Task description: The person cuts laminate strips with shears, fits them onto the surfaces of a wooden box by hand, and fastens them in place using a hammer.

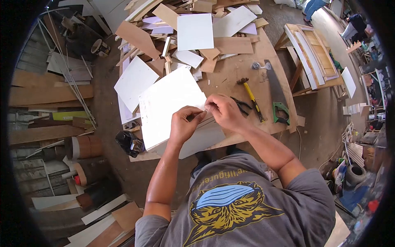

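A white box-like piece with a broad white top panel (168, 99) stands at the front edge of the wooden workbench (242, 74). Over its right edge my left hand (186, 123) is pinched, thumb and forefinger together. Right beside it, my right hand (224, 110) has its fingers closed, the fingertips of both hands nearly meeting. Whatever they hold is too small to make out. To the right lie dark-handled pliers (242, 106), partly behind my right hand, a hammer with a yellow and black handle (252, 99), and a handsaw with a green handle (280, 113).
Wood and white board offcuts (195, 33) are heaped on the bench's far side. A black plastic bag (128, 142) sits at its front left corner. Planks (51, 96) line the left side. A wooden frame piece (312, 53) stands at the right. Two people are in the far right background.
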`<state>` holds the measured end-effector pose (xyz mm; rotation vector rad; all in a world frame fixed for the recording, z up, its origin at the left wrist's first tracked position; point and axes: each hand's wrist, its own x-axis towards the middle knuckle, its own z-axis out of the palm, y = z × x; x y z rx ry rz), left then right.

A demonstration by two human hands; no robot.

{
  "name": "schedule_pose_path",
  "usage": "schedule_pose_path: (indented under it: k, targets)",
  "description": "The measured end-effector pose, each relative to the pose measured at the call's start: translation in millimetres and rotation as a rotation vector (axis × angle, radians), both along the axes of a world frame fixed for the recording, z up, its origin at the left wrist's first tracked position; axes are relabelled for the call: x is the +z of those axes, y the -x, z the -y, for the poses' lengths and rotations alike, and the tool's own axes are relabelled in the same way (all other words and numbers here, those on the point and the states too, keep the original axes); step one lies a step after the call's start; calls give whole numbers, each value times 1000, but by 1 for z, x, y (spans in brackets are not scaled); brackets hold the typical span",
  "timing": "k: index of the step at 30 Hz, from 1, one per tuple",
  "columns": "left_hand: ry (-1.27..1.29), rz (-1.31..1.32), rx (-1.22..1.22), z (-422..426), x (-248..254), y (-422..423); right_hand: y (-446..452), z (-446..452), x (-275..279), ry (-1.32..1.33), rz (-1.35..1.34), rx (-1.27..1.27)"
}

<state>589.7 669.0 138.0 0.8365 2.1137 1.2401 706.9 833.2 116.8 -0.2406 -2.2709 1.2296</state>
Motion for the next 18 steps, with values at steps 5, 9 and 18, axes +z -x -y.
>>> schedule_pose_path:
  k: [5, 9, 18]
  targets:
    - [16, -64, -40, 3, 4, 3, -12, -8, -13, -41, -36, 47]
    - [100, -207, -190, -8, 20, 10, -11, -13, -14, -55, -60, 117]
    - [-61, -84, 8, -18, 1, -19, -17, -13, -17, 83, -18, 113]
